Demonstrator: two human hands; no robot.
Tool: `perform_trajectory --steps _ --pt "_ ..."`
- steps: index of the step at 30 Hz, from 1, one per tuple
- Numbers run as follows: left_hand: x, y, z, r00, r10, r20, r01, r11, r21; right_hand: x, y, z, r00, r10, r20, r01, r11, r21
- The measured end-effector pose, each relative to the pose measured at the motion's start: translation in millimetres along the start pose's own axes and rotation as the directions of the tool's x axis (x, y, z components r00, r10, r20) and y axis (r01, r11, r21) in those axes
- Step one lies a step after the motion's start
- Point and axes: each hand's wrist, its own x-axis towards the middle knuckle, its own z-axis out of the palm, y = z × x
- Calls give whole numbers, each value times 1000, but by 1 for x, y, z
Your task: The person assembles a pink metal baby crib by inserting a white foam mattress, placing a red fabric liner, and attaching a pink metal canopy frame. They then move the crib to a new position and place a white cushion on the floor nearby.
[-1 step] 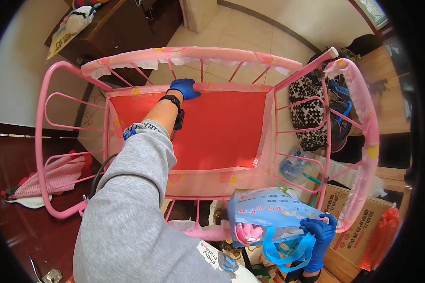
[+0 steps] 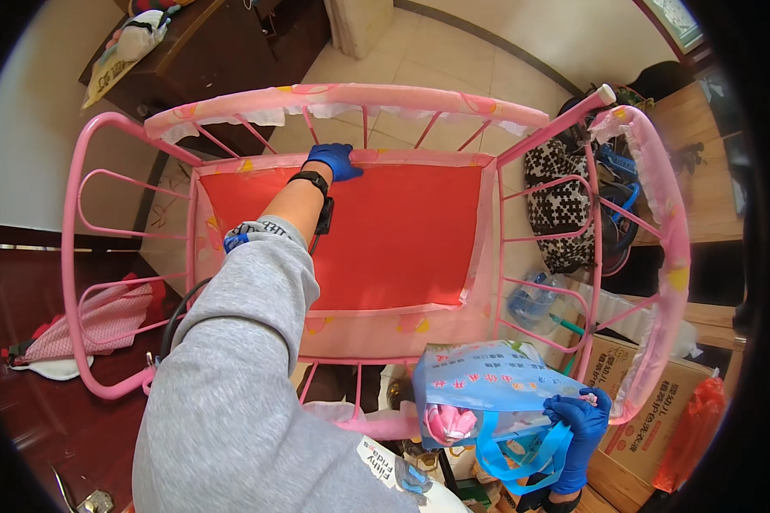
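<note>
The blue bag point(image 2: 492, 380) was at the near right corner of the pink crib point(image 2: 351, 97), its mouth towards the wearer, showing pink cloth point(image 2: 450, 422). The right hand point(image 2: 580, 421) had its grip closed on the bag's edge, probably to steady it. The left hand point(image 2: 334, 161) lay at the far edge of the red base point(image 2: 393, 235), perhaps bracing; whether its grip was closed, I couldn't tell

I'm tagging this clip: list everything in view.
crib: 1, pink, centre
mat: 1, red, inside crib
bag: 1, blue, lower right
bundle: 1, black-and-white, right
bicycle: 1, blue, right
jug: 1, bluish, right
box: 1, brown, lower right
pouch: 1, red, by box
cloth: 1, pink, left
glossy surface: 1, dark red, left
cabinet: 1, brown, upper left
clutter: uncountable, mixed, bottom
sleeve: 1, grey, left
left hand: 1, blue-gloved, mat's far edge
right hand: 1, blue-gloved, holding bag
</note>
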Motion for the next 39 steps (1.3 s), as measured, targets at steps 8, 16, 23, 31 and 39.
perform_trajectory --steps 8,16,23,31,39 --pt "-29 47 136 981 188 55 -189 982 17 27 16 16 974 -196 117 222 933 -282" --pt "-171 31 332 775 -135 618 617 374 -692 38 53 31 987 159 9 -160 986 45" --pt "-158 -5 429 606 -253 754 252 -838 -484 41 21 49 993 -115 25 117 973 -201" --pt "-156 -1 431 679 -405 613 69 -795 -602 61 23 58 976 -179 125 207 941 -267" --pt "-158 -62 348 525 -32 850 836 203 -509 70 8 69 997 -65 30 70 981 -181"
